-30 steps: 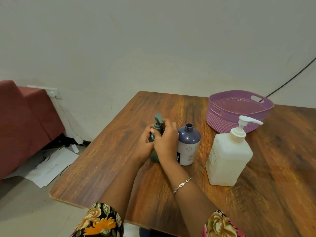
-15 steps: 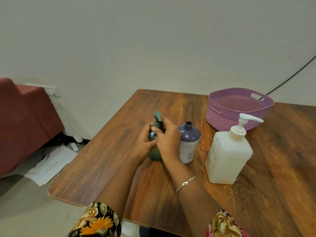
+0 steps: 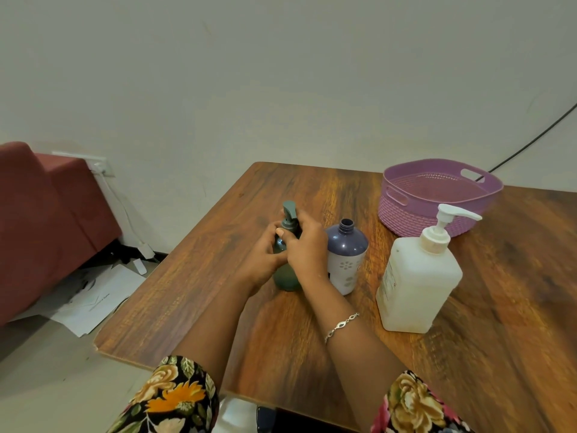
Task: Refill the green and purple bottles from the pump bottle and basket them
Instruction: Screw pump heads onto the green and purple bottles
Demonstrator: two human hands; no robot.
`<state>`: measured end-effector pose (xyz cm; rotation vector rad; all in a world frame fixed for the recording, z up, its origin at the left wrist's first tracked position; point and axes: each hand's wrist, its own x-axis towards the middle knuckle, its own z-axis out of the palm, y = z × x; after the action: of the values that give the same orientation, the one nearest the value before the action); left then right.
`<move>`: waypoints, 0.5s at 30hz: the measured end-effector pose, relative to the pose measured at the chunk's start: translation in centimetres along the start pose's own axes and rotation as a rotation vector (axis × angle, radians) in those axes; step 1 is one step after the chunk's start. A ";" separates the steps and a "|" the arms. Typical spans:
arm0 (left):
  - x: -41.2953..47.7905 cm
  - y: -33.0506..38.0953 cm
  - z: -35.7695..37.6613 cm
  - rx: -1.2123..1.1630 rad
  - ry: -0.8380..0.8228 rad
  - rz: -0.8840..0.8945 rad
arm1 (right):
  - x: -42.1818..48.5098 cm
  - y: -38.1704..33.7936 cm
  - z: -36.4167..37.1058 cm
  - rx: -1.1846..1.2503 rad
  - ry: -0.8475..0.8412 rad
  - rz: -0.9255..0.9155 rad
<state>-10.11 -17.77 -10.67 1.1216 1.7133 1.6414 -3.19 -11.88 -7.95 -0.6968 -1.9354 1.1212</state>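
Your left hand (image 3: pixel 265 260) grips dark green pump-topped bottle (image 3: pixel 285 278) body at table (image 3: pixel 312 354) centre; your right hand (image 3: pixel 307 248) pinches its collar. Uncapped purple plastic bottle (image 3: pixel 346 257) touches your right hand.

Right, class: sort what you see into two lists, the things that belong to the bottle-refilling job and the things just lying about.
Job in hand: green bottle, gripped by left hand and right hand; uncapped purple bottle; white pump bottle; purple basket.
Lying about: papers on the floor; red sofa; black cable.
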 end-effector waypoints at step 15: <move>0.2 -1.2 0.7 0.076 0.096 0.107 | -0.6 0.4 0.9 -0.168 0.166 -0.070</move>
<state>-9.89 -17.09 -11.87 1.2075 1.8177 1.7329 -3.57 -12.52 -8.77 -0.7811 -1.9101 0.8374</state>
